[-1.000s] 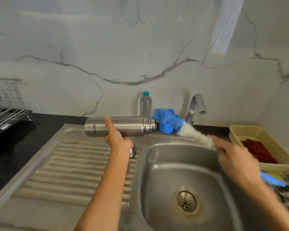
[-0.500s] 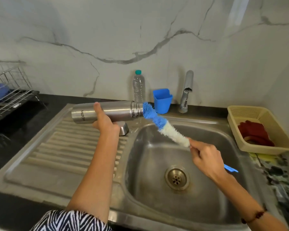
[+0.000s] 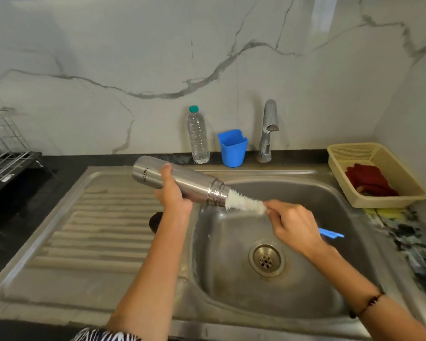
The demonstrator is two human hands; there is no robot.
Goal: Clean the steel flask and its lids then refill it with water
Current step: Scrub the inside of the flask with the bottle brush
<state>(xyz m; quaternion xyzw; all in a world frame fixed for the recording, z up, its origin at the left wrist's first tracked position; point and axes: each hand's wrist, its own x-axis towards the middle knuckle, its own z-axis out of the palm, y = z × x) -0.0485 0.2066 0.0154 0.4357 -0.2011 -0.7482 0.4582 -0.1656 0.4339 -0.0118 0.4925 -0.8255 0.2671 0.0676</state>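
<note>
Your left hand holds the steel flask tilted over the sink, mouth angled down to the right. Your right hand grips the bottle brush, whose blue tip, outside the mouth half a second ago, is now inside the flask, only white bristles showing. Scrubbing the inside has begun; lids and refilling remain.

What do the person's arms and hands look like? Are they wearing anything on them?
Both arms are bare from the elbows down, with no gloves on the left hand or the right hand. The right wrist wears a thin dark bracelet with small beads. At the bottom edge, by the left arm, a bit of black-and-white zebra-striped clothing shows. No rings or watch show.
</note>
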